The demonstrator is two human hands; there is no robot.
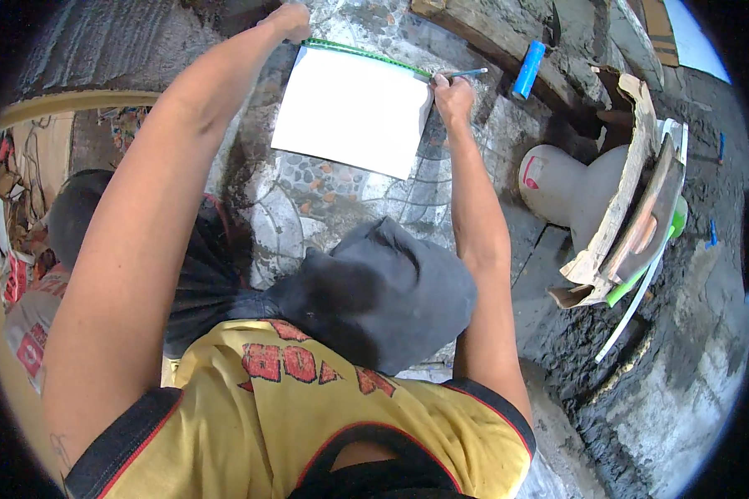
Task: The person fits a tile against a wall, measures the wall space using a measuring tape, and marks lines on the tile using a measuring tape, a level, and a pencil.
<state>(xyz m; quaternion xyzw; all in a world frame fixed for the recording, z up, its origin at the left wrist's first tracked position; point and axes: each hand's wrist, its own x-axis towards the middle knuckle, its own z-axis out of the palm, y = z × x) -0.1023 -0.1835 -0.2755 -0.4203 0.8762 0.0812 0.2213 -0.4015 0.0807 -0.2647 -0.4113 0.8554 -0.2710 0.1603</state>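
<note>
A blank white sheet [349,112] lies on the mosaic-patterned floor in front of my bent knees. Along its far edge runs a thin green ruler [366,56]. My left hand [290,21] is at the ruler's left end with its fingers curled in; the fingertips are mostly hidden. At the sheet's far right corner, my right hand [454,98] pinches a blue pencil [469,73], which points out to the right. That hand also touches the ruler's right end.
A blue cylinder [528,71] stands by a wooden beam [491,41] at the far right. Nearer, a white rounded container [549,181] sits beside torn cardboard [628,195]. Wet grey cement [691,333] spreads along the right. Scraps and a printed sack [33,324] are at the left.
</note>
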